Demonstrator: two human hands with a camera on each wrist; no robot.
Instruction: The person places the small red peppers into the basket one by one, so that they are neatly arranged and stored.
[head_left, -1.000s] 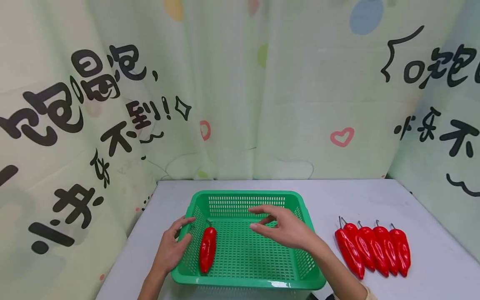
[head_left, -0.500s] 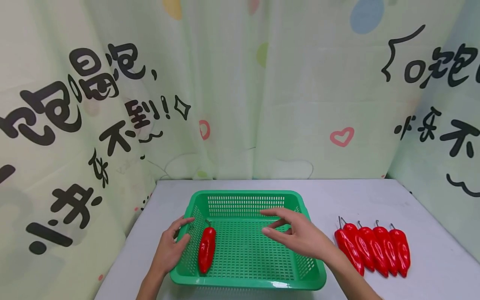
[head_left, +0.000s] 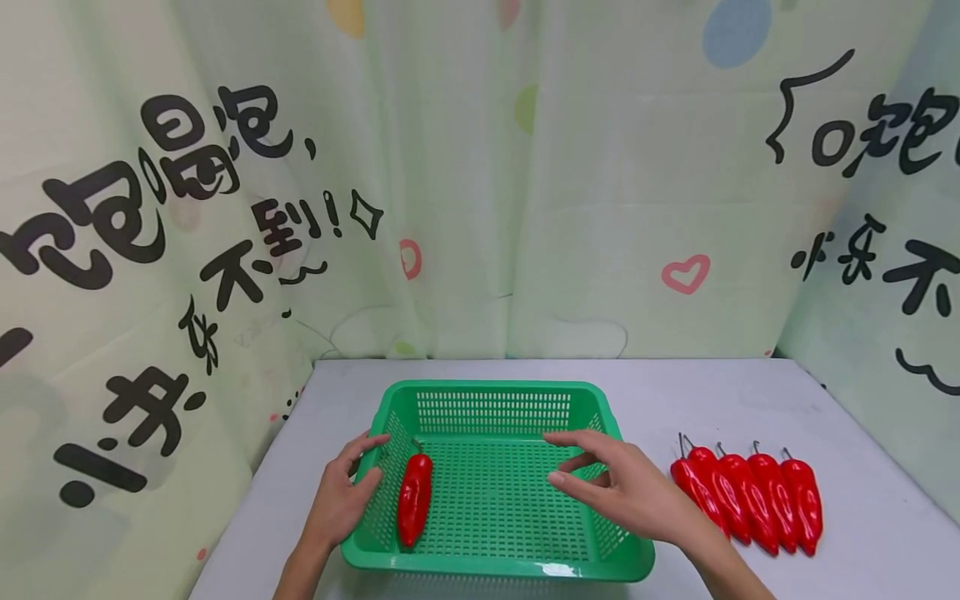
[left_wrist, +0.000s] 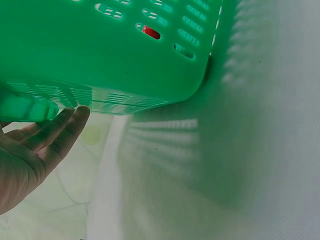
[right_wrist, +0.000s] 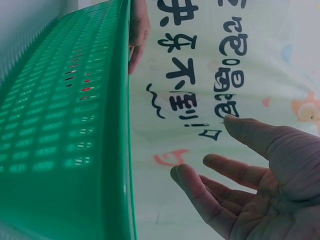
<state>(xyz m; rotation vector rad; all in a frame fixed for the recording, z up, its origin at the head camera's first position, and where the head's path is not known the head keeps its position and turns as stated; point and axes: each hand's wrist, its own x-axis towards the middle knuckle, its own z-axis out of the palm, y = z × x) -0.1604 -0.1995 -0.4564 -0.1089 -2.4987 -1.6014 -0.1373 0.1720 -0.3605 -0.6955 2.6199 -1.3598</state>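
Note:
A green plastic basket [head_left: 495, 572] with slotted walls stands on the table, and one red chili pepper [head_left: 415, 500] lies along its left side. My left hand [head_left: 339, 497] is at the left rim, thumb and index finger spread apart there. In the left wrist view, the straight fingers [left_wrist: 54, 137] reach to the outside of the wall. My right hand [head_left: 626, 483] hovers over the basket's right side with nothing in it, fingers loosely bent and thumb apart. Right of that arm, several more red peppers [head_left: 750, 497] lie side by side, the nearest partly covered by the forearm.
A white table [head_left: 675, 387] carries everything. Pale green curtains [head_left: 585, 208] printed with black characters and coloured shapes hang behind it and at both sides. A strip of tabletop shows between the basket and the peppers on the right.
My right hand has moved right and slightly toward me, from over the basket's middle to its right side. The left hand, the basket and the peppers stay where they were.

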